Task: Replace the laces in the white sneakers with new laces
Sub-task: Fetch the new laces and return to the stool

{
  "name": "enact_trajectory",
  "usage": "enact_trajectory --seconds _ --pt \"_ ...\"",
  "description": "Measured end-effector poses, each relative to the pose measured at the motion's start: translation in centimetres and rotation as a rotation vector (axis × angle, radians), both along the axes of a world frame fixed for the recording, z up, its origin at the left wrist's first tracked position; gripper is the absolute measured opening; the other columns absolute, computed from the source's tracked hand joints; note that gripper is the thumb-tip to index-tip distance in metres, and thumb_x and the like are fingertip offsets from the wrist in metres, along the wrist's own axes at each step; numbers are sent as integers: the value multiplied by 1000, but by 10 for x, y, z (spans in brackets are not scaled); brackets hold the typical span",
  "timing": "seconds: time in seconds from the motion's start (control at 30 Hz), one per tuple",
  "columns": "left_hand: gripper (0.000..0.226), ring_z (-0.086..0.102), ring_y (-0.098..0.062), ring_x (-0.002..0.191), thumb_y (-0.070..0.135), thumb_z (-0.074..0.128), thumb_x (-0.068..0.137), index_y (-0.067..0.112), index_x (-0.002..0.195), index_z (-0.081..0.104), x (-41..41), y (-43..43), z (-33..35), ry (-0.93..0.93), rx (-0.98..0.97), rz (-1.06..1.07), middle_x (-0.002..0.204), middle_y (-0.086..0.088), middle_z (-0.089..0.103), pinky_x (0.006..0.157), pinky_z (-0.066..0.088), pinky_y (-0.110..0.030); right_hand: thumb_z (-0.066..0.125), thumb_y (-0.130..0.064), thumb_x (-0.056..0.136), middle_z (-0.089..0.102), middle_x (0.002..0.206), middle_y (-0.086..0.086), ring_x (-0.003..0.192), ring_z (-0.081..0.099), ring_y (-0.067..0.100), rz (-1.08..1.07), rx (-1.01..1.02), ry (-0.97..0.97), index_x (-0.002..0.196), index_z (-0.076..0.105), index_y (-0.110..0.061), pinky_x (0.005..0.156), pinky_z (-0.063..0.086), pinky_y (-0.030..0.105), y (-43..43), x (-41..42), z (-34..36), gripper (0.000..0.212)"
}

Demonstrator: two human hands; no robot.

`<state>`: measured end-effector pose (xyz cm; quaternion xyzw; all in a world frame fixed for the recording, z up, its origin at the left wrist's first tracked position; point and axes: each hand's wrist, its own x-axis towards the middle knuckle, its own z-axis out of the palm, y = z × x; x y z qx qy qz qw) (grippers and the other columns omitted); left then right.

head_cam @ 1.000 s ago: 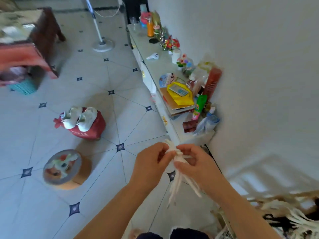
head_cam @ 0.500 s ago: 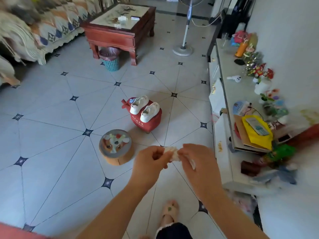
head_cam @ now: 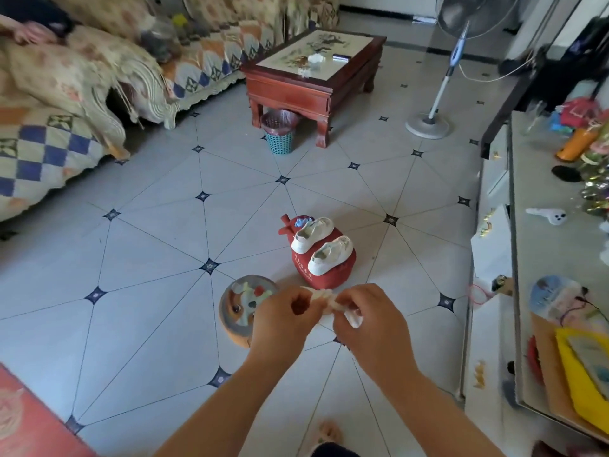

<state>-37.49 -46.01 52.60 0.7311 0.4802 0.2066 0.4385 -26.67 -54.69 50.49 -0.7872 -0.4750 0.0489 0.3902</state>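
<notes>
The laces that dangled below the hands a second ago are now bunched short between them, and the view has swung from the wall to the room. The left hand (head_cam: 283,313) and right hand (head_cam: 372,321) both pinch the white laces (head_cam: 324,300) with curled fingers. Just beyond, the white sneakers (head_cam: 311,234) lie side by side on top of a red bag (head_cam: 324,275) in the middle of the floor (head_cam: 148,258). A round stool (head_cam: 239,301) stands just left of the bag, partly behind the left hand.
</notes>
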Motion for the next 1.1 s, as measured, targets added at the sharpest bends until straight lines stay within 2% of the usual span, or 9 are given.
enact_trajectory --seconds 0.2,0.33,0.43,0.53,0.63,0.73,0.9,0.97,1.1 --pt "27 42 -9 51 29 66 83 15 60 61 32 29 -4 -18 -142 170 53 3 53 49 32 -13 71 -8 76 61 76 -12 78 57 0 -19 73 372 76 60 -20 64 42 4 29 30 -3 15" --pt "27 46 -16 57 25 67 82 5 65 65 52 47 -10 -72 -262 231 59 -7 56 56 37 -26 71 -12 79 65 79 -11 77 58 -1 -34 39 592 74 58 -29 66 43 5 46 49 -6 21" --pt "33 36 -7 48 23 65 82 11 54 52 62 60 -11 9 -142 142 51 4 45 45 29 -14 71 -15 80 59 84 -17 83 56 -1 31 -39 374 82 57 -27 67 43 7 58 60 -15 19" --pt "40 35 -5 45 20 65 81 19 50 39 72 73 -9 70 -44 75 49 9 35 48 33 -9 74 -24 77 53 80 -20 79 52 4 64 -104 90 85 60 -22 68 39 11 75 67 -20 16" --pt "40 40 -1 44 22 65 81 22 50 41 74 100 -15 88 -51 53 46 10 37 44 31 -10 74 -24 78 53 77 -18 72 54 5 86 -113 -1 83 63 -21 63 39 9 99 74 -23 13" --pt "23 48 -10 52 28 65 83 17 63 60 71 143 -25 68 -167 132 56 5 55 52 37 -22 74 -21 78 62 72 -19 70 62 3 12 -50 237 82 65 -22 61 45 8 129 79 -21 10" --pt "26 48 -16 51 25 66 83 14 60 65 73 208 -31 -35 -371 223 49 3 57 57 41 -31 69 -16 80 69 69 -13 65 60 -3 -129 -66 865 82 68 -18 65 44 14 192 80 -15 2" --pt "26 45 -16 50 24 64 84 13 61 64 75 229 -31 -48 -375 215 52 0 58 55 38 -29 68 -16 82 67 71 -15 68 61 -5 -98 -107 755 83 64 -16 65 44 13 214 80 -17 4" --pt "29 41 -12 50 27 63 84 15 58 56 81 264 -31 38 -198 46 55 -1 53 52 33 -24 74 -24 77 58 79 -9 68 55 3 36 -175 136 88 59 -14 56 41 8 253 83 -22 22"
